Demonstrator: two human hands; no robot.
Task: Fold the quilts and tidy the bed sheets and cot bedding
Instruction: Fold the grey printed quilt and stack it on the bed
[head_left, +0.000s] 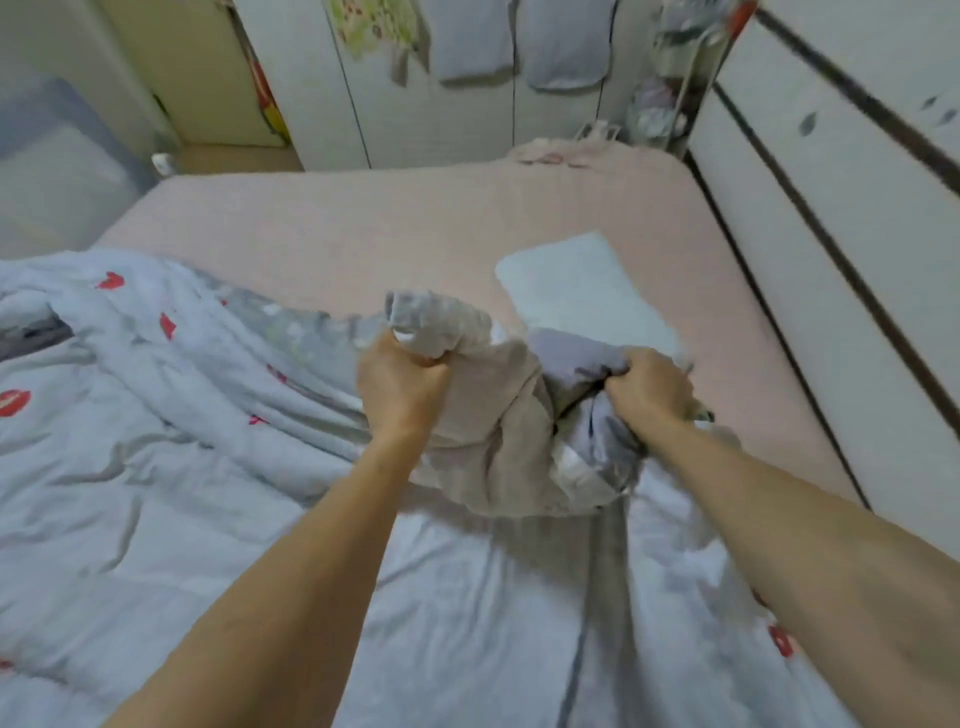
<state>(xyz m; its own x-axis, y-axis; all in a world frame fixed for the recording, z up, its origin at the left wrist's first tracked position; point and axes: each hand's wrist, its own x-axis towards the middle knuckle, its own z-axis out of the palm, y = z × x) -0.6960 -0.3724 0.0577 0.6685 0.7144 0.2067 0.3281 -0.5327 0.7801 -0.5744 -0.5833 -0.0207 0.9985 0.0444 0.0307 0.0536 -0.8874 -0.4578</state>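
Note:
A pale blue-grey quilt (156, 467) with red lip prints lies rumpled over the near and left part of the bed. Its far edge is gathered up in the middle, where grey and beige cloth bunches between my hands. My left hand (400, 384) grips a grey wad of that bunched edge in a fist. My right hand (649, 387) grips another fold of it a little to the right. The pink bed sheet (395, 234) lies flat across the far half of the mattress. A small pale blue pillow (582, 286) rests on the sheet just beyond my right hand.
A white wall panel with dark stripes (831, 260) runs along the bed's right side. White wardrobe doors (441, 119) with hanging cloths stand past the far end. A small pink cloth heap (550, 153) sits at the bed's far edge. A grey bin (57, 171) stands at the left.

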